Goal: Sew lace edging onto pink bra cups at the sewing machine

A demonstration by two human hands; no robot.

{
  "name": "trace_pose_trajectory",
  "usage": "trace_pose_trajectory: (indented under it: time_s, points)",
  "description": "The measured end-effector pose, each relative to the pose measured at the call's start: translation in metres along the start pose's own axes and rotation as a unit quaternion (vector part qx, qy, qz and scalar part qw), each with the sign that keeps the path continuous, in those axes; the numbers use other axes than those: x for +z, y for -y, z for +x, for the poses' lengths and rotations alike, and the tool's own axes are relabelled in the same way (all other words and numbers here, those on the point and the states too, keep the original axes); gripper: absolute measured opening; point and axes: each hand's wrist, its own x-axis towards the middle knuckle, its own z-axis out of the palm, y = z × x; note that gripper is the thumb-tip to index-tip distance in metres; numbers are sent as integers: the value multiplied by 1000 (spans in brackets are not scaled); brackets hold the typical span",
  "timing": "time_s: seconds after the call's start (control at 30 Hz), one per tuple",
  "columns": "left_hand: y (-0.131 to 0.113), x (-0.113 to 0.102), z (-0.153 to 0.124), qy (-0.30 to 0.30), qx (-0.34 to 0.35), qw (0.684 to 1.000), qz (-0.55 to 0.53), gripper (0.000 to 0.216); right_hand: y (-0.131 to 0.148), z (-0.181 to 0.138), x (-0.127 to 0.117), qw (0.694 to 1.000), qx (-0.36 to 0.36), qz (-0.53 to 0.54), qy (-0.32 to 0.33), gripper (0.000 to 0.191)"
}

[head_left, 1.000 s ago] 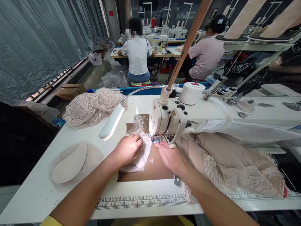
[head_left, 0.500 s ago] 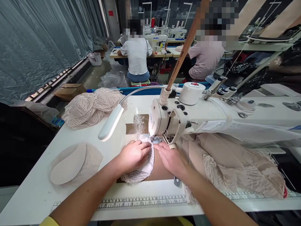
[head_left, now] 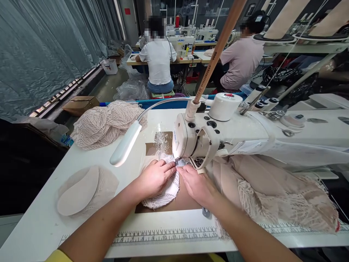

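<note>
Lace-covered white cup piece (head_left: 173, 187) lies at the centre of the frame, its upper edge by the needle area of a white sewing machine (head_left: 188, 136), its lower rim curving over a brown panel (head_left: 188, 202) set into the tabletop. The left hand (head_left: 155, 179) rests on it palm down, fingers close together; whether they pinch the fabric I cannot tell. The right hand (head_left: 195, 183) has its fingers together and pointing inward, tips just beside the piece's right edge; any grip there is hidden. Around them the glossy white table (head_left: 40, 225) carries a printed ruler scale (head_left: 158, 237) along the bottom of the frame. At left of the frame, a pale oval pad (head_left: 79, 193) lies on sheer fabric (head_left: 108, 185); above it sits a heap of beige lace (head_left: 109, 123), with a lamp (head_left: 127, 143) on a bendy metal neck nearby. Sheer beige cloth (head_left: 261, 178) spreads under the machine arm at right. A grey-blue curtain (head_left: 54, 47) fills the upper left, with a cardboard box (head_left: 81, 106) below. At top centre, a person in a white shirt (head_left: 159, 62) sits at another machine (head_left: 181, 45); a person in pink (head_left: 242, 62) sits farther right, near large thread cones (head_left: 285, 18).
</note>
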Motion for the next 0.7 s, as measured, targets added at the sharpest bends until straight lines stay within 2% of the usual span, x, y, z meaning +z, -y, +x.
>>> trace_pose_trajectory:
  time_s: [0.13, 0.7]
  points:
    - [3, 0, 0, 2, 6, 1000, -7, 39, -2, -1, 4, 1000, -3, 16, -16, 42]
    - [9, 2, 4, -35, 13, 998, -48, 33, -6, -3, 7, 998, 12, 59, -8, 42]
